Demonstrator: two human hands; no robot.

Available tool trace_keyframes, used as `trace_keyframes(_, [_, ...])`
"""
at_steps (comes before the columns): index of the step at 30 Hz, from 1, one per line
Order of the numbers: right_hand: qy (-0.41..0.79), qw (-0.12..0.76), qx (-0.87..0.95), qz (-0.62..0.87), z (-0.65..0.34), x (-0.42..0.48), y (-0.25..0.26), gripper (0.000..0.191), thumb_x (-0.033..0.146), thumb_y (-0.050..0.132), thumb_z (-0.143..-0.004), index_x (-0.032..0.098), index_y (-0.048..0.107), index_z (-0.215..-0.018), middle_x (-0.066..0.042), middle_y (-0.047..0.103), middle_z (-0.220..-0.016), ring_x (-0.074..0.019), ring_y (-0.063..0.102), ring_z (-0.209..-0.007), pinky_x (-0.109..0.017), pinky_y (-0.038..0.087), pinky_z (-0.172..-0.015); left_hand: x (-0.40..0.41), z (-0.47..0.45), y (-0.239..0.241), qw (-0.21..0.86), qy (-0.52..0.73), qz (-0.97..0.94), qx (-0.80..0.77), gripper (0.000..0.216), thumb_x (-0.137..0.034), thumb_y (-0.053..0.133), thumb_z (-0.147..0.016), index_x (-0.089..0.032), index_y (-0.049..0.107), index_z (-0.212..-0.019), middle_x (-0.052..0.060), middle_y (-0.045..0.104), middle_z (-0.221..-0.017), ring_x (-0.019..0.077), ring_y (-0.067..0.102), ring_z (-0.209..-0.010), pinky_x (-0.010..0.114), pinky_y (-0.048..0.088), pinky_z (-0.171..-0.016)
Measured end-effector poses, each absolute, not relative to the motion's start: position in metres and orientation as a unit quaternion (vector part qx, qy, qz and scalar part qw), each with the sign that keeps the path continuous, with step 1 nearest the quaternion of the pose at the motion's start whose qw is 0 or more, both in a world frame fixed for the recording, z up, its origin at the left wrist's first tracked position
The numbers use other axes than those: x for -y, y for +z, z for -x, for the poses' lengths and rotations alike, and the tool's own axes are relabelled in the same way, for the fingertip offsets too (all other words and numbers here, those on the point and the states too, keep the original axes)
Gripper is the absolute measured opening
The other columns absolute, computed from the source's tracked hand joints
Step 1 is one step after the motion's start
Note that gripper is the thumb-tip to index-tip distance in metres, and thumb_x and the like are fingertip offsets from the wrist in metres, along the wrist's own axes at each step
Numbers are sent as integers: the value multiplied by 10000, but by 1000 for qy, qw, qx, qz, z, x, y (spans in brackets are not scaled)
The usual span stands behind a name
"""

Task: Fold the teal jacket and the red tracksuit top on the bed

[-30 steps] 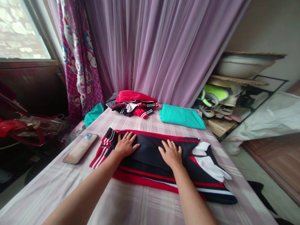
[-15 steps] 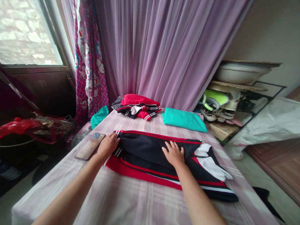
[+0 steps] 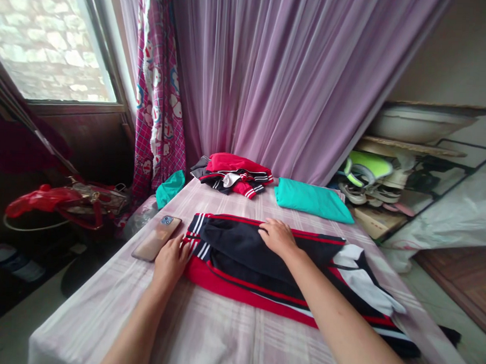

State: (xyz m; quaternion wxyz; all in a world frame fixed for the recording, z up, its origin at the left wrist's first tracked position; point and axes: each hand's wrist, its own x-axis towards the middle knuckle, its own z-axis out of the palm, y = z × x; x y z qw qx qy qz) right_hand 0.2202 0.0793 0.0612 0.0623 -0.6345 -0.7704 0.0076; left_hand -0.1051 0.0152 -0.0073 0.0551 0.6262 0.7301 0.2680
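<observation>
A folded navy track jacket (image 3: pixel 248 252) with red piping, white-striped ribbing and white panels lies across the table in front of me. Red cloth shows along its near edge. My left hand (image 3: pixel 172 262) rests at the jacket's striped left end, fingers apart and touching the ribbing. Close beside that hand, a phone (image 3: pixel 155 238) lies with its camera side up. On the jacket's upper middle sits my right hand (image 3: pixel 278 237), palm down with its fingers slightly bent and spread over the navy cloth. Part of the jacket is hidden under my right forearm.
The table has a pale checked cloth (image 3: pixel 220 342). Toward its back lie a heap of red and dark clothes (image 3: pixel 239 171) and a folded teal cloth (image 3: pixel 312 200). A purple curtain (image 3: pixel 271 86) hangs behind. At the right stands a rack with shoes (image 3: pixel 387 191).
My left hand has shifted nearer along the jacket's left end, and my right hand has moved toward its far edge. The whole view has turned slightly left.
</observation>
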Motion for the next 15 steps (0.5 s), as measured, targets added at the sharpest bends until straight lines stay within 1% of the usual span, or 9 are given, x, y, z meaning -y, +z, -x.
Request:
trace_keyframes(3, [23,64,825,561,-175,-101,77,328,342,513,-956,265,730,-1190,-79,632,-1376,-255,562,-1251,-391,420,-1044,-7,102,6,44,206,-629,-748,448,-427,433,-951,-161,649,-1238,146,721,-1187,269,675,-1087,373,496,-971])
trace_keyframes(5, [43,66,850,522,-144,-117,81,331,365,524,-953,277,723,-1202,-63,661,-1337,-244,582,-1228,-375,422,-1050,-4,100,16,64,158,-619,-767,443,-455,430,-953,-164,661,-1194,152,722,-1163,282,680,-1078,375,502,-937])
trace_keyframes(8, [86,58,865,490,-105,-141,79,404,417,533,-945,274,669,-1298,-57,646,-1369,-250,565,-1277,-377,413,-1081,0,98,28,111,106,-597,-787,425,-507,427,-953,-194,671,-1103,135,719,-1148,282,687,-1061,360,512,-848])
trace_keyframes(10, [125,27,867,481,-85,-157,76,499,457,539,-935,255,603,-1387,-74,583,-1451,-272,519,-1341,-400,392,-1114,1,98,33,133,86,-592,-790,411,-532,426,-951,-210,664,-1043,115,720,-1127,270,687,-1053,343,504,-808])
trace_keyframes(12, [161,-12,867,471,-70,-172,73,581,478,583,-901,247,559,-1434,-85,546,-1488,-294,500,-1365,-413,389,-1125,2,98,36,147,68,-590,-791,399,-544,427,-949,-216,646,-1010,103,716,-1115,262,678,-1059,331,491,-785])
trace_keyframes(13, [176,-28,868,463,-64,-178,72,608,473,621,-874,252,558,-1437,-80,551,-1483,-294,514,-1355,-398,403,-1116,2,98,38,153,60,-590,-791,392,-544,430,-949,-216,636,-1005,100,712,-1119,260,672,-1069,327,485,-778])
trace_keyframes(15, [202,-52,873,440,-56,-189,72,646,422,693,-819,254,567,-1430,-67,578,-1458,-269,562,-1309,-331,438,-1082,3,98,39,161,46,-589,-790,374,-539,442,-947,-214,618,-1003,101,702,-1134,260,662,-1084,328,477,-778])
